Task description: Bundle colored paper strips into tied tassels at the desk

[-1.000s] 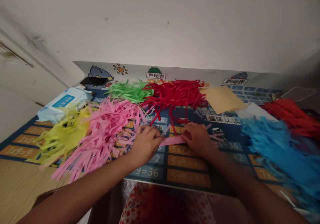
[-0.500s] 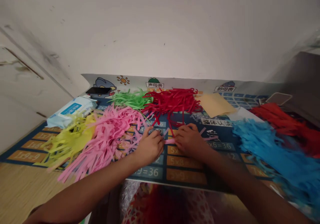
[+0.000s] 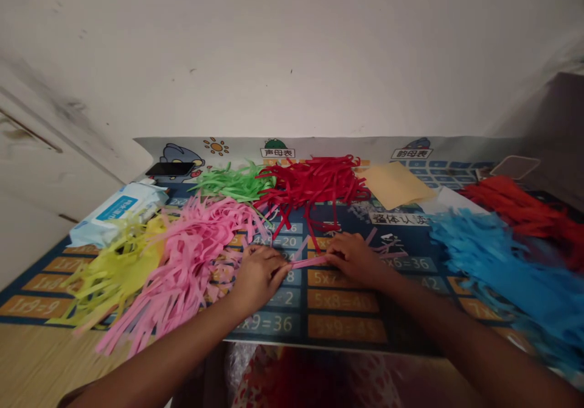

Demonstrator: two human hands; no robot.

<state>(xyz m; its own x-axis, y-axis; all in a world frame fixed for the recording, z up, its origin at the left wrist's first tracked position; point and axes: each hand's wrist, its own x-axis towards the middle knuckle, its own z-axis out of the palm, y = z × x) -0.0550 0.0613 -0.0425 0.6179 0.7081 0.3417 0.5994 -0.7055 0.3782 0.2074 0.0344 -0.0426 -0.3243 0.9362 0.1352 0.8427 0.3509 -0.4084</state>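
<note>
Stretched between my two hands is a pink paper strip (image 3: 310, 262), low over the printed mat. My left hand (image 3: 261, 274) pinches its left end, fingers closed. On the other end, my right hand (image 3: 353, 259) is closed with thumb and fingertips together. Left of my left hand spreads a heap of pink strips (image 3: 201, 238). Just beyond my hands lies a pile of red strips (image 3: 314, 183), some ends trailing toward my right hand. Green strips (image 3: 235, 182) sit beside the red ones. Loose pale pink pieces (image 3: 387, 248) rest right of my right hand.
Yellow strips (image 3: 121, 265) and a wipes packet (image 3: 118, 212) lie at left, with a black phone (image 3: 171, 169) behind. Yellowish paper (image 3: 396, 186) lies at the back right. Blue strips (image 3: 506, 268) and orange-red strips (image 3: 515, 204) cover the right side. A wall (image 3: 292, 55) rises behind.
My hands have moved slightly apart, the left one toward the left and nearer me. More of the pink strip now shows between them, pulled straight. The view has shifted slightly.
</note>
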